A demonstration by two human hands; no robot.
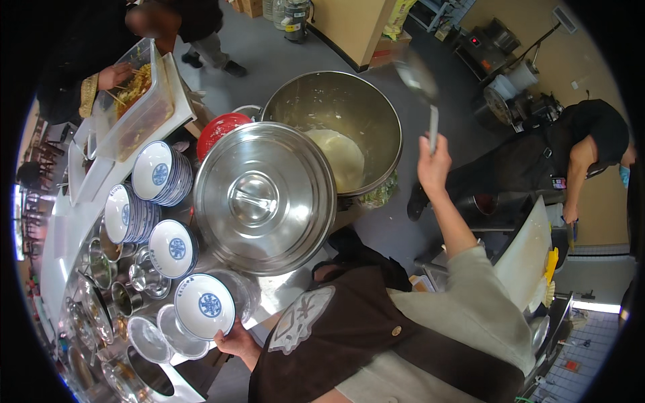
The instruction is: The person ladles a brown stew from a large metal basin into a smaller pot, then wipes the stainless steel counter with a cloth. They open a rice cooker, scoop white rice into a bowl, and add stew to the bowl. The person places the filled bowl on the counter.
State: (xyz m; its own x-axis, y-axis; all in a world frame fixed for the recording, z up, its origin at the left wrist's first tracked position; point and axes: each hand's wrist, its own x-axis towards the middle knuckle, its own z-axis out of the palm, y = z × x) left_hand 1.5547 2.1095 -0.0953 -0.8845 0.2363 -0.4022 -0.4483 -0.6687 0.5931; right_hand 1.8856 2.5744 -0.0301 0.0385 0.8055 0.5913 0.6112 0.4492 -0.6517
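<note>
The handle of a metal ladle is in my right hand, raised at the right of a large steel pot; the ladle's bowl is blurred. Pale, whitish food or liquid lies low in the pot. A round steel lid covers part of its opening. My left hand grips the rim of a white bowl with a blue emblem, tilted so that its inside shows. Beside that bowl are two clear round containers and a stack of similar bowls.
More bowl stacks and steel pots with lids crowd the counter. A red basin sits behind the lid. Another person's hand is at a clear food tub. A person in dark clothes stands at the right worktop.
</note>
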